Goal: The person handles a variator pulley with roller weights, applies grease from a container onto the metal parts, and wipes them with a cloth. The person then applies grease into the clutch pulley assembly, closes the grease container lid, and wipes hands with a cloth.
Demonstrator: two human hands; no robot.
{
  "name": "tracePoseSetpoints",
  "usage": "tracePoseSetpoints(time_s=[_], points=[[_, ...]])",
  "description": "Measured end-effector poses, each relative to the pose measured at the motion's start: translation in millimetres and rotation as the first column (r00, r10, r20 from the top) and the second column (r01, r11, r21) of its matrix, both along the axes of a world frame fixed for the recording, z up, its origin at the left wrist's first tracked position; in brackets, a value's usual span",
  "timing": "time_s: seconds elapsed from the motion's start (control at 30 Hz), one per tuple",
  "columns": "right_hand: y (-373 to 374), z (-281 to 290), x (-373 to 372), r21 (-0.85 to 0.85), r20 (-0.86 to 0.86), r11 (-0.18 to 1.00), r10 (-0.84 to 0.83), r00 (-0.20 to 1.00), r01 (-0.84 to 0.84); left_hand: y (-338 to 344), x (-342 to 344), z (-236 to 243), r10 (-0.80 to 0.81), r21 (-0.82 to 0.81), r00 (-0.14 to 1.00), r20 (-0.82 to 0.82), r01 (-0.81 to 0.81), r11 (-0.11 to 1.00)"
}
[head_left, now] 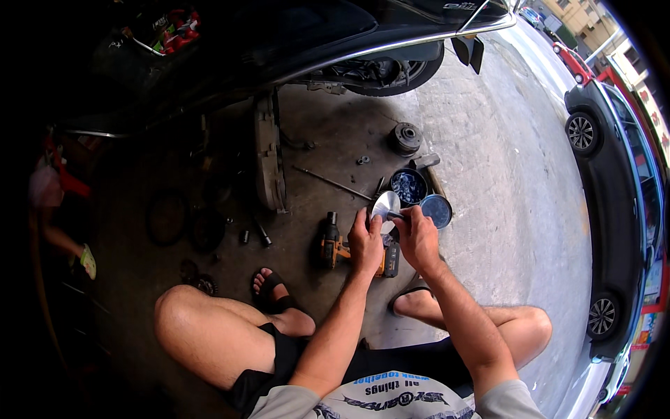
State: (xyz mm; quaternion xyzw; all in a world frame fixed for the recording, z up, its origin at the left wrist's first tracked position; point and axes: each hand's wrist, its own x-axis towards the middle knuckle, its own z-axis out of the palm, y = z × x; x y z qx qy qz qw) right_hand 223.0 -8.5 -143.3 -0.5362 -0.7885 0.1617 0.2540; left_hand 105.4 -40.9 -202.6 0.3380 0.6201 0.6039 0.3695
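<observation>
My left hand (364, 239) grips the edge of a shiny silver metal disc (384, 204) with a hub at its centre. My right hand (419, 239) is closed on a small dark part at the middle of the disc; its shape is partly hidden by my fingers. Beneath my hands lies a black and orange cordless power tool (331, 247). Just past them are an open tin of dark blue grease (409, 186), its round blue lid (436, 211) and a long thin metal rod (328, 181). A cylindrical metal assembly (405, 139) sits farther forward.
A black scooter (307, 35) stands ahead, above a long metal cover (269, 157). Sockets (245, 237) and dark rings (167, 216) lie on the concrete floor (502, 209) to the left. A person's leg (59, 237) shows far left. A dark car (607, 216) is parked at right.
</observation>
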Motion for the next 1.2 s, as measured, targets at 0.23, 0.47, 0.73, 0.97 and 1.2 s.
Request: tracePoseSetpoints(time_s=[0.23,0.47,0.73,0.97,1.2], points=[[0.6,-1.3,4.4,-0.038,0.105,0.999,0.005,0.994,-0.001,-0.9,2.0,-4.1,-0.003,-0.011,0.998,-0.057,0.003,1.000],[-1.3,0.1,2.3,0.025,0.270,0.999,0.019,0.963,-0.027,-0.5,3.0,-4.6,-0.001,-0.002,0.998,-0.064,0.001,1.000],[3.7,-2.0,0.1,-0.191,0.239,0.978,-0.033,0.970,0.080,-3.2,4.7,5.3,-0.025,-0.020,0.998,-0.064,0.024,1.000],[10.5,-15.2,6.5,-0.311,0.138,0.943,-0.077,0.987,0.117,-2.3,4.2,5.4,-0.028,0.001,0.997,-0.068,0.028,1.000],[17.6,-31.4,9.2,-0.743,-0.261,0.666,-0.377,0.889,0.064,-1.3,10.9,7.4,-0.047,-0.008,0.998,-0.049,0.046,0.999]])
